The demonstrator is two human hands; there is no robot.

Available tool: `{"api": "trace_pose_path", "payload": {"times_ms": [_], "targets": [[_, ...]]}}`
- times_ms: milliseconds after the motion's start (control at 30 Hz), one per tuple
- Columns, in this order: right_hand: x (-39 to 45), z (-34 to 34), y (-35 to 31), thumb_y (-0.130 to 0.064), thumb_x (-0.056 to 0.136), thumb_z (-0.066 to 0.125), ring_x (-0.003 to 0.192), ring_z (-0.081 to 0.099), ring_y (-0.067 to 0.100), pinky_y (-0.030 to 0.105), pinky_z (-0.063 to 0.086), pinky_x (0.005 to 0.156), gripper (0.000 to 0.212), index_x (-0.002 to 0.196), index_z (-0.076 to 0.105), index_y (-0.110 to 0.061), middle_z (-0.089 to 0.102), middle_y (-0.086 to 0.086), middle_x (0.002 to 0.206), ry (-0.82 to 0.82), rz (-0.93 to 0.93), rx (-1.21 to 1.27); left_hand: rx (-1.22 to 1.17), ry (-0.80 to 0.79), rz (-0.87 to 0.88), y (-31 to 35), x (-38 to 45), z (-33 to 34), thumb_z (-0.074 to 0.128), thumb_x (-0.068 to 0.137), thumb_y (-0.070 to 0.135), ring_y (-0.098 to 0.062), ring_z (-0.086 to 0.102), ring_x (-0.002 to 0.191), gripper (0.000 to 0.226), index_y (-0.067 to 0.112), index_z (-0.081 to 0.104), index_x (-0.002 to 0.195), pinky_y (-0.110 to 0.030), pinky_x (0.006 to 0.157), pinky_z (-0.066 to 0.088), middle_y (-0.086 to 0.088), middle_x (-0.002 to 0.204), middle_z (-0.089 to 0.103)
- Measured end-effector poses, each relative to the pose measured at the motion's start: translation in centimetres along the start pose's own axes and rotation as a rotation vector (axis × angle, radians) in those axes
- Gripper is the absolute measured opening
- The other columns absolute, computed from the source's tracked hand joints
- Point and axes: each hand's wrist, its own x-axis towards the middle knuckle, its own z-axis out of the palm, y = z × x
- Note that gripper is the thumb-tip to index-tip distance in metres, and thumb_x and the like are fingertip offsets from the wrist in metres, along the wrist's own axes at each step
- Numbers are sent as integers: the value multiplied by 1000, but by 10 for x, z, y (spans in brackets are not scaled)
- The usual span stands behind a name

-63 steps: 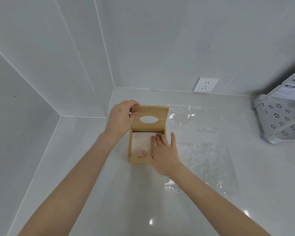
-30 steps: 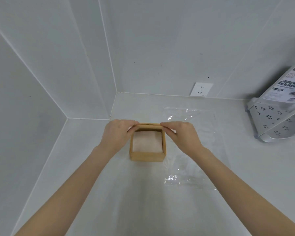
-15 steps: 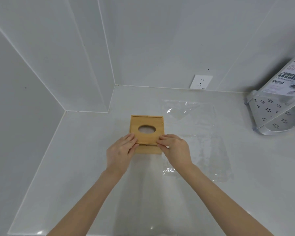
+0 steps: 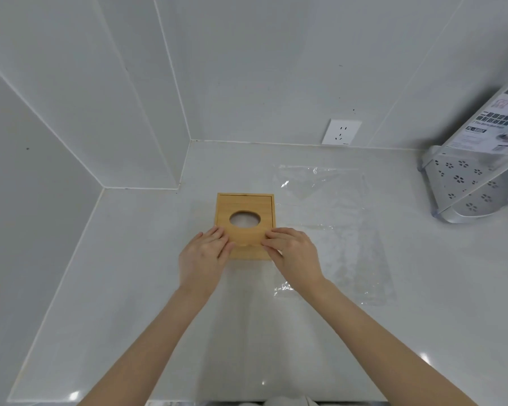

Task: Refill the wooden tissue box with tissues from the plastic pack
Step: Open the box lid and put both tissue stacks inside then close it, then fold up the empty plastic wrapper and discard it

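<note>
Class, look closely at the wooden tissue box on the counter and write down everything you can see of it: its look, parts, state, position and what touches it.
The wooden tissue box is square, light tan, seemingly bamboo. Its flat lid has an oval opening showing pale tissue inside. The lid covers most of the top. The box sits flat on the white counter near the wall corner, with clear plastic wrap lying at its right. The left hand and right hand rest fingers on the lid's near edge.

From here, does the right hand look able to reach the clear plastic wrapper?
Probably yes: the clear plastic wrapper lies flat just beside the right hand, with nothing between them.
</note>
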Motion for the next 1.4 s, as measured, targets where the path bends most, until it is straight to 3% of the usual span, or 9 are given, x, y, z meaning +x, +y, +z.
{"api": "trace_pose_path", "payload": {"times_ms": [100,233,400,567,733,900,1067,1233,1400], "targets": [[9,-20,7,-12,87,60,94,65,22,31,50,83,17,96,73,-15,74,3,100,-226,141,210,17,-61,-128,26,18,-17,57,87,25,-26,64,100,22,11,75,89,-32,102,35,-8,101,73],[17,-59,36,-15,91,55,81,61,9,7,42,73,27,117,59,-17,69,0,90,-160,384,525,-124,-21,-159,65,44,-25,58,87,27,-24,64,96,22,17,71,101,-33,89,45,-4,100,73],[16,-98,100,-8,88,57,62,64,1,4,44,60,15,99,65,-14,68,7,86,-29,609,674,-342,-85,-164,115,65,2,57,86,22,-15,64,88,23,18,66,107,-32,83,49,4,97,71],[-1,-102,161,-8,83,62,77,61,17,16,44,67,9,86,69,-13,67,5,81,-18,758,484,-405,-153,-251,144,61,58,57,85,12,-22,61,101,23,6,65,106,-28,90,43,-8,107,68],[-19,-80,199,-15,83,65,90,57,22,33,45,85,36,117,56,-7,61,8,109,-35,913,351,-231,-337,-346,142,52,107,51,89,13,-28,21,140,55,-3,30,138,-30,112,19,-18,150,23],[-20,-60,220,-20,82,66,108,53,30,33,40,91,60,133,39,-4,51,16,125,-38,1050,371,-78,-396,-407,139,45,130,44,93,22,-26,-4,144,67,-5,8,143,-32,118,2,-18,156,-1],[-13,-57,222,-15,81,67,80,55,21,29,46,78,51,127,46,-4,56,-1,79,31,1222,633,30,-374,-364,142,45,139,43,93,31,-25,-4,145,69,0,11,145,-36,117,2,-15,156,1],[-16,-60,233,-9,76,69,67,54,17,10,42,52,9,85,66,-8,60,0,73,9,1181,603,-42,-356,-396,144,47,142,55,86,37,-31,0,143,67,10,27,140,-39,115,8,-21,155,-4],[-23,-64,246,0,76,66,44,57,16,23,50,49,4,74,63,-2,62,10,59,-21,1218,742,-194,-279,-451,142,54,143,67,77,22,-33,17,138,71,12,31,139,-37,112,17,-20,152,14]]}}
